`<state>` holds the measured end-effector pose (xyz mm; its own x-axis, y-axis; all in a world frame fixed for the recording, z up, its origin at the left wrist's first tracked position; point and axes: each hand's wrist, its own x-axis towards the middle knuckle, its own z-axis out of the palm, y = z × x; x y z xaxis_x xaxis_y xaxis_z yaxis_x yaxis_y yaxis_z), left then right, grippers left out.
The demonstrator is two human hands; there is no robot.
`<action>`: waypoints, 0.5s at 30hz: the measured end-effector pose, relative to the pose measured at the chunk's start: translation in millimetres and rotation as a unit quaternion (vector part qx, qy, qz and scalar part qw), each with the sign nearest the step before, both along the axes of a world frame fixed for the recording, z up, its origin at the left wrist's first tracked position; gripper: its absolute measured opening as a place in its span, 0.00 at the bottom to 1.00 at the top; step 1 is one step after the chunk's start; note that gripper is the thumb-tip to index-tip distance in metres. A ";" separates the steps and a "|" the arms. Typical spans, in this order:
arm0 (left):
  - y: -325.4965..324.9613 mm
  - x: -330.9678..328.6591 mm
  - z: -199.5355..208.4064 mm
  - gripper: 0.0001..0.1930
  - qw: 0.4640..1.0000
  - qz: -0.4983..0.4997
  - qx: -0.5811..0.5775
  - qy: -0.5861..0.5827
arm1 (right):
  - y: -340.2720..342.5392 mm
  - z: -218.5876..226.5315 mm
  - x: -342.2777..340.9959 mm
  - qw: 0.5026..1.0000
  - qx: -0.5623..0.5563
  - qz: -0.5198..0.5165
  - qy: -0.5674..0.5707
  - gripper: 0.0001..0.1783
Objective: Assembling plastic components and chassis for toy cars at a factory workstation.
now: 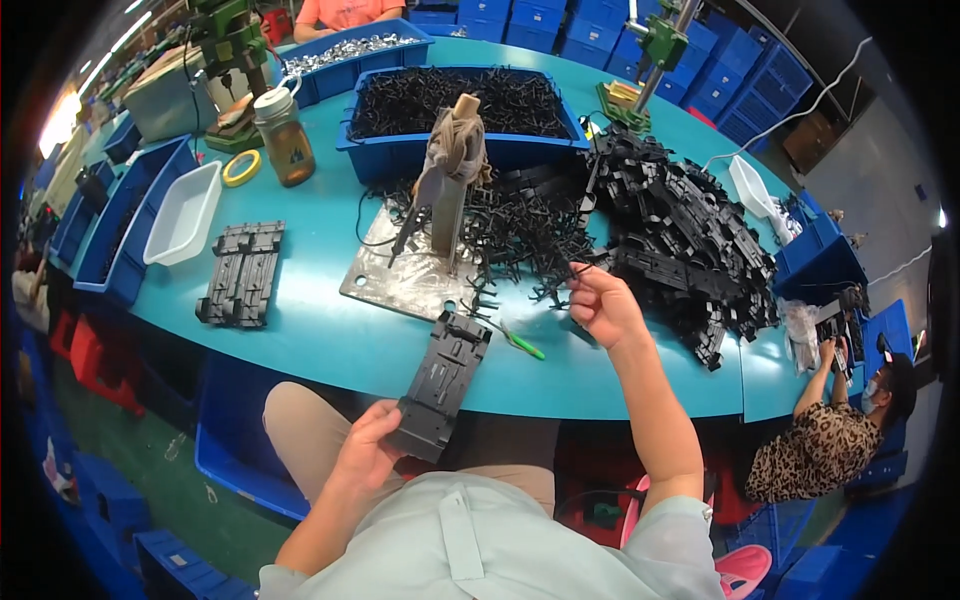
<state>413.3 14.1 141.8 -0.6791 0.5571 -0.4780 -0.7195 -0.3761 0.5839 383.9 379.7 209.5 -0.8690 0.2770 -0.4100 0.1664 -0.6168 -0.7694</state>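
My left hand [366, 447] grips the lower end of a long black plastic housing [446, 375], tilted above my lap at the table's front edge. Thumb and fingers of my right hand [606, 306] are pinched on a small black branched part [578, 270], beside a loose heap of such parts [525, 232]. Just left of that heap, a metal plate [400, 275] carries an upright post [449, 228] wrapped with cloth or cord at its top. Between my hands lies a thin tool with a green handle [524, 346].
A large pile of black housings [680, 245] covers the table's right side. Two more housings [242, 274] lie at left. Behind stand a blue bin of branched parts [460, 150], a bottle [284, 140] and a white tray [184, 215]. A co-worker [825, 435] sits at right.
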 end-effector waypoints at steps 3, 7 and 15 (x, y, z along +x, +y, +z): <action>-1.4 1.8 7.7 0.12 1.000 -0.004 -0.003 0.012 | -9.9 -1.2 -4.7 0.993 0.114 0.002 0.004 0.06; -1.7 2.8 8.7 0.13 1.000 -0.002 -0.015 0.016 | -6.2 7.2 -7.6 0.980 0.198 0.027 -0.003 0.04; -5.0 3.3 8.4 0.13 1.000 0.006 -0.021 0.021 | -10.9 -8.1 -11.2 0.991 0.114 0.073 0.011 0.05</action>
<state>416.6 9.1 150.3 -0.7057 0.5281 -0.4724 -0.6897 -0.3592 0.6288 372.7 368.9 201.4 -0.9149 0.2301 -0.3316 0.2225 -0.3979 -0.8900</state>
